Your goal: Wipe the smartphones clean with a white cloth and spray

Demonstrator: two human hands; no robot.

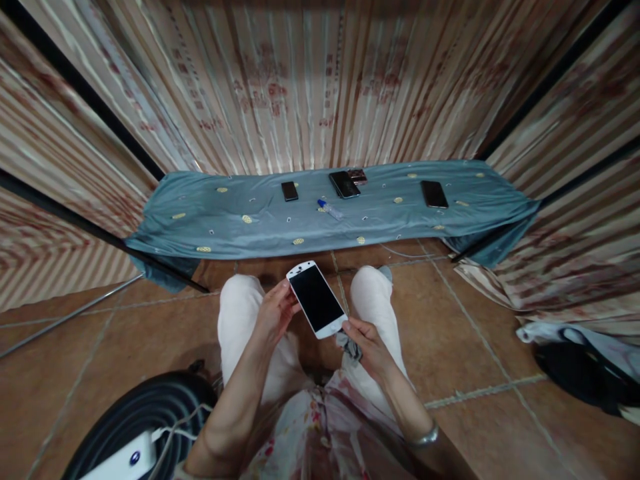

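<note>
Item: white-framed smartphone with dark glass screen, held above the lap, near the blue cloth-covered bench. Left hand fingers curl around its left edge; right hand fingers pinch its lower corner, a small grey cloth bunched beneath. Best supported by the edges, glass kept untouched.

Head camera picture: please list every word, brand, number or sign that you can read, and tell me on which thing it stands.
No text here can be read.
Curtain wall: rows of red printed marks, too blurred to read.
White phone, held by left hand and right hand: dark screen, no legible brand.
Dark phones on the blue cloth: nothing legible.
Small bottle: label too small.
</note>
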